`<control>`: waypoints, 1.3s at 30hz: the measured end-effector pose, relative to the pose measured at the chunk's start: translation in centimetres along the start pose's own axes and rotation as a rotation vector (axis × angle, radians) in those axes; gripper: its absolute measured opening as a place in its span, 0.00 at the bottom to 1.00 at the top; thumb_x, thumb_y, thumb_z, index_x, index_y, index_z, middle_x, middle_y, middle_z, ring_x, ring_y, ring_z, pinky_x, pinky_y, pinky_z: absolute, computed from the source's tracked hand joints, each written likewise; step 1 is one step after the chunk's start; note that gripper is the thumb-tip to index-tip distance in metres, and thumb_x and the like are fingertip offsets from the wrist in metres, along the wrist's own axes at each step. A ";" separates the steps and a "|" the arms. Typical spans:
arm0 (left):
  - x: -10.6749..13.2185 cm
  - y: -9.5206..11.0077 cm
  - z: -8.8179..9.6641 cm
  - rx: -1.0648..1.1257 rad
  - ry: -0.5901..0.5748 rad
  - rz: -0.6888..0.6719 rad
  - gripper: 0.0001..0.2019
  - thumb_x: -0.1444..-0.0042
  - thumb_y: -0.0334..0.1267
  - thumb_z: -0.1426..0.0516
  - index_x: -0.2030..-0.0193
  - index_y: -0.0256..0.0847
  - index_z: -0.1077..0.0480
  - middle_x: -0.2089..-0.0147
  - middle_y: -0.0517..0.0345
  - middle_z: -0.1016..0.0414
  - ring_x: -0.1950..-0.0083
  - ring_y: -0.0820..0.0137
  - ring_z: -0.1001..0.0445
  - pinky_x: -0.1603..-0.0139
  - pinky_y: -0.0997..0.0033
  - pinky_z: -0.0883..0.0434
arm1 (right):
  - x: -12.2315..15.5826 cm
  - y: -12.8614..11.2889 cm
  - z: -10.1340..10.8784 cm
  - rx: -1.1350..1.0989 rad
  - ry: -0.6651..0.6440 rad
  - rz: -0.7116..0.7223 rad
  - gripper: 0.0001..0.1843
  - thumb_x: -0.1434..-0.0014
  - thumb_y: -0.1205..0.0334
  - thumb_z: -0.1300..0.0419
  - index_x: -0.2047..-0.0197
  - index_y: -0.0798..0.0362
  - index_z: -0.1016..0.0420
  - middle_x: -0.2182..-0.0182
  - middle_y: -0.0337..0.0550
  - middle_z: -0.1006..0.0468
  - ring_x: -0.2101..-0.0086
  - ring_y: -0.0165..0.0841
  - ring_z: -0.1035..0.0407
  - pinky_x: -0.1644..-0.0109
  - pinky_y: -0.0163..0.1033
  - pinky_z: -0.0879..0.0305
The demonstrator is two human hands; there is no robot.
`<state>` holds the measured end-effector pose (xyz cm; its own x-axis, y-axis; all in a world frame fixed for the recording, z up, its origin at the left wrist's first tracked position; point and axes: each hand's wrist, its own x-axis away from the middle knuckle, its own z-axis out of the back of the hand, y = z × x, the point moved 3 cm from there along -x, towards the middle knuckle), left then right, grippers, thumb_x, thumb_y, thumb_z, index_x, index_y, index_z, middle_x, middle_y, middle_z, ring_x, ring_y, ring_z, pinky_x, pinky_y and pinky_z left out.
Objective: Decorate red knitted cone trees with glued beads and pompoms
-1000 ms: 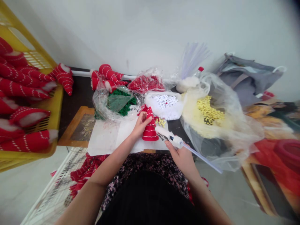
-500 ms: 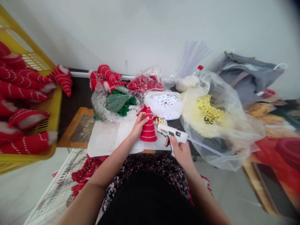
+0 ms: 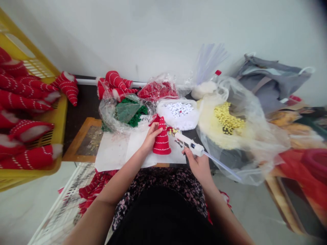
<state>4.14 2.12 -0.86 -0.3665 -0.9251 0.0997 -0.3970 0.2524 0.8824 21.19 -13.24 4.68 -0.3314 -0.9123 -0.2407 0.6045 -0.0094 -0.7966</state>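
My left hand (image 3: 151, 137) is closed around the side of a red cone (image 3: 162, 141) with white stitched lines, held upright over white paper (image 3: 113, 149). In my right hand (image 3: 199, 165) is a white glue gun (image 3: 190, 143), its nozzle pointing up and left, just right of the cone. A long clear glue stick (image 3: 222, 165) sticks out from the gun's back end. Small yellow and red balls (image 3: 173, 130) lie behind the nozzle. Beyond the cone rests a bag of white pompoms (image 3: 178, 114).
A yellow basket (image 3: 63, 126) of stuffed red cones stands at left. Bags of green pompoms (image 3: 131, 112), red pompoms (image 3: 158, 91) and yellow pompoms (image 3: 228, 119) line the table. Spare glue sticks (image 3: 211, 61) lean by the wall, near a grey bag (image 3: 270, 81).
The glue gun has rolled in my right hand and shifted slightly; its nozzle now sits a little higher and farther right. My left hand and the cone have stayed almost still.
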 end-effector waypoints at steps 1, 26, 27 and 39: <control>0.0 0.0 0.0 0.009 0.004 0.003 0.20 0.50 0.48 0.31 0.56 0.46 0.32 0.58 0.61 0.22 0.61 0.64 0.22 0.57 0.63 0.25 | -0.1 -0.1 0.0 -0.005 -0.016 0.004 0.25 0.29 0.41 0.46 0.63 0.51 0.20 0.66 0.50 0.15 0.66 0.42 0.22 0.60 0.44 0.26; 0.0 0.1 -0.4 0.071 -0.001 -0.012 0.17 0.56 0.38 0.37 0.57 0.44 0.33 0.60 0.62 0.23 0.63 0.67 0.25 0.60 0.67 0.27 | -0.9 -1.0 -1.1 -0.007 -0.055 0.050 0.27 0.31 0.40 0.45 0.73 0.49 0.25 0.73 0.49 0.18 0.69 0.43 0.22 0.61 0.44 0.26; 0.0 0.1 -0.3 0.071 0.004 -0.005 0.17 0.56 0.38 0.37 0.57 0.44 0.33 0.60 0.62 0.23 0.64 0.67 0.26 0.60 0.67 0.27 | -0.8 -0.7 -1.0 0.012 -0.036 0.042 0.26 0.31 0.40 0.45 0.71 0.50 0.24 0.73 0.49 0.18 0.68 0.43 0.22 0.60 0.44 0.26; 0.1 0.3 -0.5 0.039 -0.028 -0.007 0.18 0.55 0.39 0.36 0.57 0.44 0.33 0.59 0.61 0.24 0.60 0.64 0.25 0.55 0.63 0.27 | -2.7 -2.2 -1.2 -0.055 -0.004 0.076 0.27 0.29 0.40 0.47 0.71 0.50 0.24 0.68 0.50 0.17 0.66 0.41 0.24 0.60 0.44 0.27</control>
<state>4.43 1.91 -0.37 -0.3873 -0.9184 0.0804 -0.4320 0.2578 0.8642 19.82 -10.29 6.40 -0.2828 -0.9112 -0.2995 0.5871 0.0824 -0.8053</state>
